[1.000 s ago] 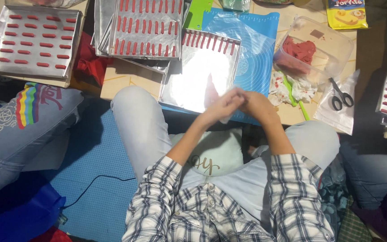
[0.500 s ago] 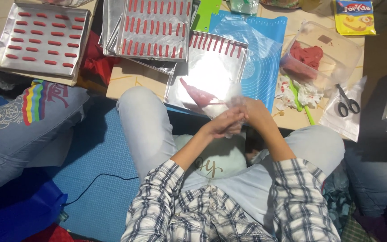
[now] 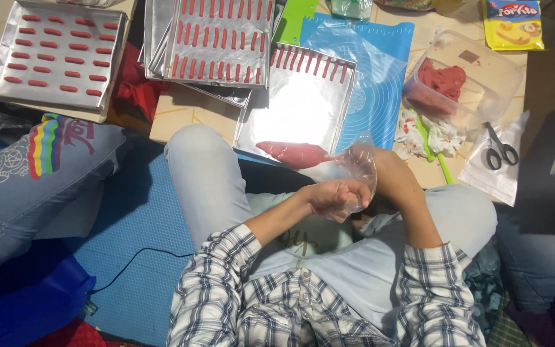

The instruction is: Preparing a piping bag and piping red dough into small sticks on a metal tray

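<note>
Both hands, left hand (image 3: 336, 194) and right hand (image 3: 387, 175), clench the twisted top of a soft, slippery clear piping bag (image 3: 329, 160) of red paste above the foil-lined tray (image 3: 303, 96), best gripped at the twist.

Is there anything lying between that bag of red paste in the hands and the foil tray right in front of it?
Nothing visible. The piping bag already reaches over the tray, whose foil beneath its tip is bare; the red strips line only the far edge.

Home floor baking setup: foil trays (image 3: 56, 51), blue mat (image 3: 387, 77), scissors (image 3: 501, 149).
</note>
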